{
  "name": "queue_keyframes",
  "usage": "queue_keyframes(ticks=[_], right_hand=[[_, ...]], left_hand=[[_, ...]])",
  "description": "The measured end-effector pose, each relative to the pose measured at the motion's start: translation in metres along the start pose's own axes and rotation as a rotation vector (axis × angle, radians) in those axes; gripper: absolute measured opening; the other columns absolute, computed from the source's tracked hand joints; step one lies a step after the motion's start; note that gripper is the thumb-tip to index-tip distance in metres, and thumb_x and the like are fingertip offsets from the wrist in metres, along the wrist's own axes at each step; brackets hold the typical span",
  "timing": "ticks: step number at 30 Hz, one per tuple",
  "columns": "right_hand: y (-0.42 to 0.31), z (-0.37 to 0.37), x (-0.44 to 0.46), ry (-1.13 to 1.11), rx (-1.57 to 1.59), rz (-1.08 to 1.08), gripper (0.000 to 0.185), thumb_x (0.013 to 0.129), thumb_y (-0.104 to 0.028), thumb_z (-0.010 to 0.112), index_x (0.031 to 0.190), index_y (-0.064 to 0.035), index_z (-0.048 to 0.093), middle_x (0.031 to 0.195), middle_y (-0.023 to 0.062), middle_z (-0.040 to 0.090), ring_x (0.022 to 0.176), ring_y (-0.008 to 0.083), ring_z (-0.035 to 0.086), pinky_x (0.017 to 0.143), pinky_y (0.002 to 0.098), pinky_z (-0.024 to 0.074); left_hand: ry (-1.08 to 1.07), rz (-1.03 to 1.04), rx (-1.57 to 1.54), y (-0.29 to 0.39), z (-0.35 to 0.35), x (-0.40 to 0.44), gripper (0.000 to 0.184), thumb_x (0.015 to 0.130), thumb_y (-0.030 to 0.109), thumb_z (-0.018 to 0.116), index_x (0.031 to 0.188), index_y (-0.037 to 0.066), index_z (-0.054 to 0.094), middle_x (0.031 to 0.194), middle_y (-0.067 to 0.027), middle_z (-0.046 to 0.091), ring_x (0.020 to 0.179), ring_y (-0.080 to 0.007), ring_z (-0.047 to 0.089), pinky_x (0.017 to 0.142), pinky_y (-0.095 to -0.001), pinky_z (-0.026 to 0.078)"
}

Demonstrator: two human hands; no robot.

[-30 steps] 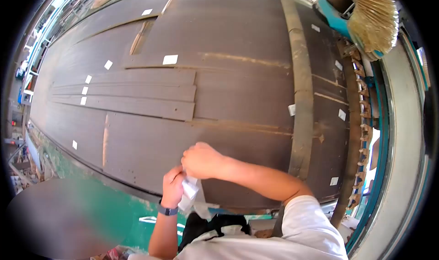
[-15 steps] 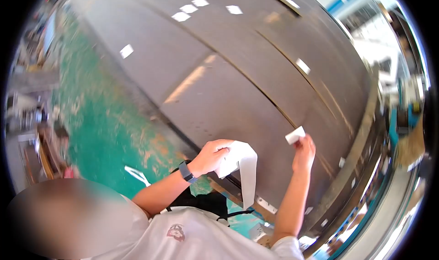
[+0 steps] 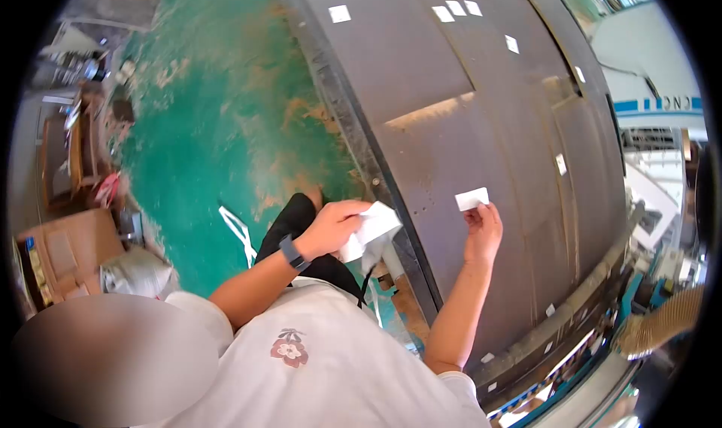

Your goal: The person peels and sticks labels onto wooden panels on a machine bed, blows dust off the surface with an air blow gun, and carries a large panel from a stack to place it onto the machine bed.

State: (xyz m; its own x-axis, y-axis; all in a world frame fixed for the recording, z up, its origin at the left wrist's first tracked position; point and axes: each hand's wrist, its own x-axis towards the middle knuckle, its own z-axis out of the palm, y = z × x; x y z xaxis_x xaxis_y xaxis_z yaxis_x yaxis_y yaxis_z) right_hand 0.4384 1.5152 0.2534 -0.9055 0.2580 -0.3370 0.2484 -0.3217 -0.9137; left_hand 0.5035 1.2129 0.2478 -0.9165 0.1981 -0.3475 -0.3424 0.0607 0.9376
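Note:
My left hand point(image 3: 331, 229), with a dark watch point(image 3: 293, 252) on its wrist, is closed around a white strip of labels point(image 3: 378, 223) near the edge of the big brown panels. The strip is folded, and its lower part hangs beside the panel edge. Between the fingertips of my right hand point(image 3: 483, 240) is one small white label point(image 3: 471, 199), just over the brown panel point(image 3: 421, 157). Whether that label touches the panel I cannot tell.
Several white labels point(image 3: 454, 8) lie scattered over the panels. Green floor point(image 3: 203, 135) with dust runs along the left. A cardboard box point(image 3: 71, 255) and a sack point(image 3: 135, 271) stand there. At the right are a machine point(image 3: 654, 104) and a ribbed hose point(image 3: 662, 323).
My view has turned, so the panels sit further right and more floor shows. The strip in my left hand hangs less plainly in sight. My right hand still pinches the label, now held flatter.

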Motion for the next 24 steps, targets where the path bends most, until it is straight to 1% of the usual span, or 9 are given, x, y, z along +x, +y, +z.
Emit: queue_keyframes(ticks=[3,7,9,13,17,20,22,23,24], right_hand=[[0.012,-0.005,0.008,0.072,0.047,-0.032,0.013,0.089,-0.008,0.056,0.096,0.0013,0.062,0.088,0.0060,0.062,0.078,0.0144,0.058,0.072,0.0298,0.0462],[0.036,-0.018,0.024,0.275,0.053,0.072,0.014,0.091,-0.011,0.056,0.099,-0.0018,0.062,0.090,0.0061,0.065,0.083,0.0157,0.061,0.076,0.0305,0.0474],[0.024,-0.001,0.027,0.326,0.216,0.065,0.012,0.091,-0.011,0.056,0.096,-0.0024,0.062,0.087,0.0057,0.065,0.081,0.0157,0.061,0.076,0.0308,0.0472],[-0.002,0.011,0.045,0.348,0.142,0.042,0.014,0.092,-0.011,0.056,0.096,-0.0008,0.064,0.089,0.0049,0.065,0.082,0.0138,0.060,0.078,0.0298,0.0467],[-0.027,-0.013,0.088,0.422,0.069,0.020,0.018,0.092,-0.013,0.056,0.101,0.0003,0.064,0.091,0.0044,0.065,0.082,0.0141,0.059,0.081,0.0301,0.0458],[-0.045,-0.056,0.158,0.414,0.053,-0.015,0.018,0.092,-0.013,0.055,0.100,-0.0001,0.064,0.087,0.0023,0.064,0.079,0.0104,0.057,0.073,0.0262,0.0429],[-0.067,-0.086,0.224,0.421,0.142,-0.068,0.017,0.092,-0.012,0.054,0.099,-0.0020,0.065,0.085,0.0014,0.063,0.075,0.0098,0.054,0.069,0.0264,0.0420],[-0.080,-0.102,0.260,0.415,0.168,-0.143,0.017,0.092,-0.013,0.054,0.100,-0.0019,0.065,0.085,0.0012,0.063,0.073,0.0096,0.052,0.068,0.0269,0.0419],[-0.092,-0.120,0.297,0.412,0.217,-0.205,0.014,0.092,-0.014,0.055,0.095,-0.0028,0.063,0.083,0.0012,0.062,0.073,0.0103,0.053,0.067,0.0271,0.0424]], left_hand=[[-0.114,-0.110,-0.201,0.001,-0.019,0.008,0.035,0.089,0.000,0.048,0.121,-0.004,0.063,0.105,-0.0059,0.068,0.087,-0.0134,0.064,0.075,-0.0280,0.052],[-0.057,-0.195,-0.374,0.003,-0.046,0.059,0.039,0.086,-0.004,0.047,0.122,-0.006,0.063,0.113,-0.0087,0.066,0.101,-0.0159,0.062,0.088,-0.0283,0.049],[-0.056,-0.141,-0.400,0.045,-0.060,0.085,0.039,0.086,-0.003,0.048,0.123,-0.006,0.062,0.113,-0.0085,0.066,0.102,-0.0162,0.062,0.090,-0.0289,0.048],[0.034,0.090,-0.412,0.112,-0.073,0.152,0.041,0.090,-0.002,0.046,0.129,-0.006,0.056,0.120,-0.0112,0.064,0.107,-0.0192,0.061,0.095,-0.0337,0.047],[-0.056,0.158,-0.418,0.141,-0.042,0.222,0.041,0.091,0.002,0.047,0.131,-0.005,0.054,0.123,-0.0121,0.062,0.108,-0.0200,0.062,0.093,-0.0333,0.049],[-0.114,0.126,-0.231,0.119,0.010,0.247,0.040,0.091,-0.001,0.051,0.131,-0.006,0.055,0.119,-0.0106,0.064,0.105,-0.0174,0.061,0.091,-0.0316,0.049],[-0.190,0.104,0.020,0.062,0.033,0.266,0.037,0.091,-0.001,0.054,0.128,-0.006,0.058,0.110,-0.0095,0.066,0.098,-0.0156,0.061,0.086,-0.0313,0.049],[-0.173,0.174,0.223,0.045,0.052,0.273,0.031,0.091,-0.001,0.055,0.120,-0.007,0.062,0.102,-0.0112,0.067,0.091,-0.0160,0.062,0.082,-0.0303,0.050],[-0.196,0.379,0.391,0.019,0.061,0.283,0.025,0.088,-0.002,0.056,0.112,-0.005,0.064,0.094,-0.0132,0.067,0.083,-0.0191,0.063,0.076,-0.0304,0.050]])
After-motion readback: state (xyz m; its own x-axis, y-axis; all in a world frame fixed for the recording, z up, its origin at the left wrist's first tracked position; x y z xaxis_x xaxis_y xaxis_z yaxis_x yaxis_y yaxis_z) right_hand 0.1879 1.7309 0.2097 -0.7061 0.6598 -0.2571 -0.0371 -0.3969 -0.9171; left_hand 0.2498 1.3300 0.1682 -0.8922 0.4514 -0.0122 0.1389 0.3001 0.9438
